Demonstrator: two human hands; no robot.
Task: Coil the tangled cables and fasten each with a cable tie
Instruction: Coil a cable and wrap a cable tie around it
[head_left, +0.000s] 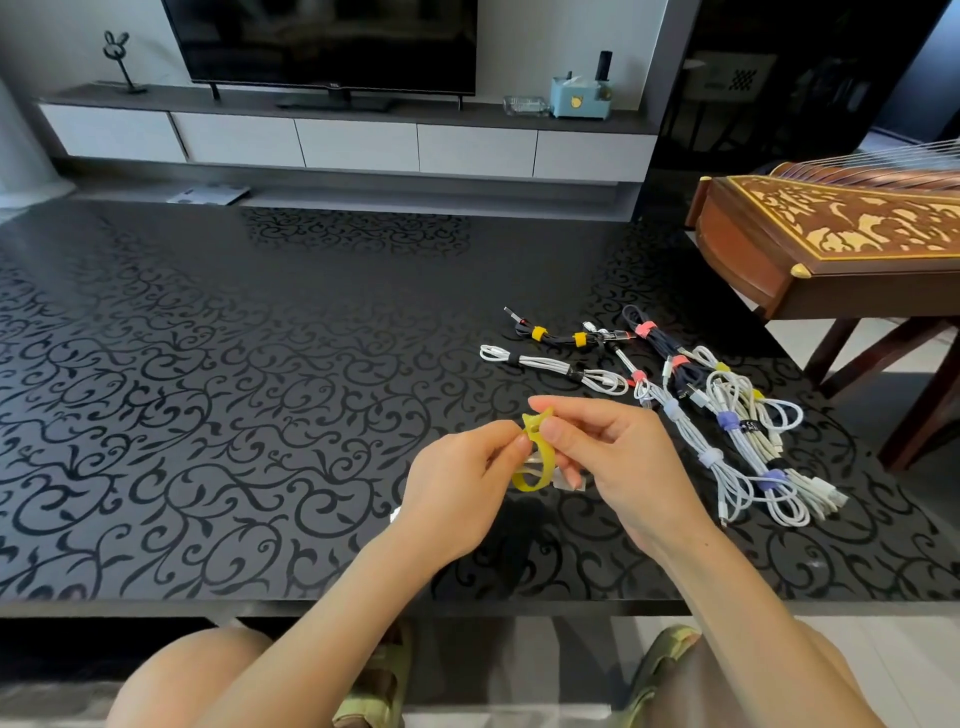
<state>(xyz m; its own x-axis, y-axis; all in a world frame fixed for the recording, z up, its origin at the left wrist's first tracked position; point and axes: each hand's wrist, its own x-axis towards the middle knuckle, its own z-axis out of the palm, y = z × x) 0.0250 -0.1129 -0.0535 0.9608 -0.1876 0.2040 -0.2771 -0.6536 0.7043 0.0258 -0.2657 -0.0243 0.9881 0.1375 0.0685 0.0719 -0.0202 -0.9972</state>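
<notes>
Both left grip (457, 488) and right grip (613, 452) pinch looped yellow fabric cable tie (525, 484). Nearby, tied cable bundles (691, 436) on black patterned desk (208, 364).

A black swirly table (208, 364) is near. A big TV (327, 47) stands far behind. At right is a wooden instrument (831, 234), maybe a zither.

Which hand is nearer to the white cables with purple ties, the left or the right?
Right. The right hand is just left of the purple-tied cables; the left hand is farther left, beyond the right hand. Both hands pinch a yellow tie.
</notes>
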